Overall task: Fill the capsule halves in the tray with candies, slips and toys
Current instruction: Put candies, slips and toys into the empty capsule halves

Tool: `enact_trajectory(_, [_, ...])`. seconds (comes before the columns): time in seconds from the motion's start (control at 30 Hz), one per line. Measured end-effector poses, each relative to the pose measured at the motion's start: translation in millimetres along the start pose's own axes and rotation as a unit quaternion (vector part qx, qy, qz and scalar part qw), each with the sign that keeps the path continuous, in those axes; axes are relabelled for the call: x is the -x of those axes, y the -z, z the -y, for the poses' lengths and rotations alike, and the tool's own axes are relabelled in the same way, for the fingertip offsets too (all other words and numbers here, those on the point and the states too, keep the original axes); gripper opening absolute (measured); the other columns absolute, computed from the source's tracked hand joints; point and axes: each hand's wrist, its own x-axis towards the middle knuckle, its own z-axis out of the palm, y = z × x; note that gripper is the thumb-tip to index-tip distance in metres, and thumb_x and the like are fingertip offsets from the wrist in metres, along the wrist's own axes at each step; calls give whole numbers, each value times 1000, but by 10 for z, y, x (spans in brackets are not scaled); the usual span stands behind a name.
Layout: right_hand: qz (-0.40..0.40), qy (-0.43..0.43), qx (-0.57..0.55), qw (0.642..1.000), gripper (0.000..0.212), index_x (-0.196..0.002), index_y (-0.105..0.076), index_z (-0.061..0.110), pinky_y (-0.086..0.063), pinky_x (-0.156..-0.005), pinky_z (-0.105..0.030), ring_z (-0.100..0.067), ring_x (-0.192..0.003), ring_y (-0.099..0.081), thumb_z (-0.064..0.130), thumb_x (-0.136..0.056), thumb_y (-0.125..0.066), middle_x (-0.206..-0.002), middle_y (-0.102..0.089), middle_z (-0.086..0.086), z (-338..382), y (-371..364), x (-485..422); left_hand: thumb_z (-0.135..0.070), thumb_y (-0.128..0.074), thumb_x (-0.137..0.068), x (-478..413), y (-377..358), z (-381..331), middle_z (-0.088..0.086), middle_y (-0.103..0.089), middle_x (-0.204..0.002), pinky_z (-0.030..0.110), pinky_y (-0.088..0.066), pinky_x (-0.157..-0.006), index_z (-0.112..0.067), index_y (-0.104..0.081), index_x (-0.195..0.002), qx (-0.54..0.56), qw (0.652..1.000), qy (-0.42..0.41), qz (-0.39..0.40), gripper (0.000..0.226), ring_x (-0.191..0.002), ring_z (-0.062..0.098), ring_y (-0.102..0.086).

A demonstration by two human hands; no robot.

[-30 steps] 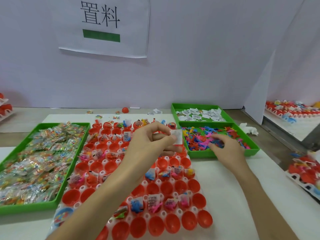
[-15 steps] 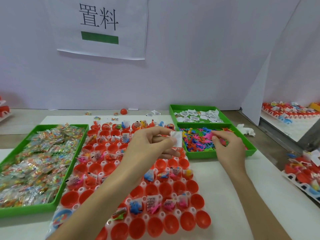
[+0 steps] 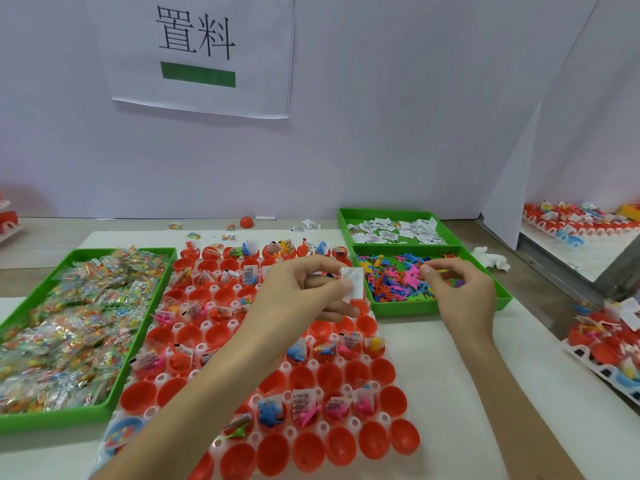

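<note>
A white tray [image 3: 323,427] of red capsule halves [image 3: 401,439] lies in front of me; several halves hold toys and slips, and several hold nothing. My left hand [image 3: 304,292] hovers over the tray's far right part and pinches a white paper slip [image 3: 354,283] between thumb and fingers. My right hand [image 3: 460,296] is over the green toy bin [image 3: 415,308], its fingers curled, with thumb and forefinger pinching a pink toy [image 3: 412,274]. The two hands are close together, almost at the same height.
A green bin of wrapped candies [image 3: 52,419] sits left of the tray. A green bin of paper slips [image 3: 343,223] stands behind the toy bin. Loose candies and a red capsule half [image 3: 247,222] lie at the back. More filled trays [image 3: 606,362] sit at the right.
My right hand has lifted out of the toy pile and come left toward my left hand, with a pink toy at its fingertips. My left hand stays put with the slip.
</note>
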Motion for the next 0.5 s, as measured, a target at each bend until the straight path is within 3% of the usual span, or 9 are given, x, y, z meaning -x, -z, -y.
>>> enact_trajectory(0.13, [25, -11, -62, 998, 19, -81, -70, 29, -54, -73, -16, -7, -78, -70, 11, -88, -75, -80, -73, 10, 51, -16, 11, -8, -66, -95, 1, -2, 9, 4, -78, -75, 16, -56, -61, -22, -64, -102, -2, 1000, 2, 1, 15, -70, 15, -76])
enact_trajectory(0.37, [8, -9, 0, 1000, 12, -89, -71, 25, -50, -74, -18, 6, -84, -66, 17, -95, -66, -87, -72, 14, 45, 0, 16, -8, -67, -94, -6, 0, 14, 5, -78, -75, 17, -57, -62, -18, -65, -102, 0, 1000, 4, 2, 14, -72, 17, -77])
enact_trajectory(0.43, [26, -7, 25, 999, 18, -105, -74, 19, -49, -79, -18, -5, -95, -66, 12, -98, -59, -106, -73, 8, 15, 9, -9, -8, -67, -94, -11, 3, 18, 4, -78, -75, 18, -57, -62, -17, -65, -103, 4, 1000, 6, 2, 13, -72, 17, -77])
enact_trajectory(0.5, [44, -18, 48, 998, 27, -117, -72, 17, -45, -64, -7, -19, -89, -69, 4, -98, -57, -122, -67, 4, -32, 22, -38, -8, -67, -93, -14, 5, 19, 3, -78, -75, 18, -57, -63, -16, -66, -103, 5, 1000, 5, 2, 13, -72, 17, -77])
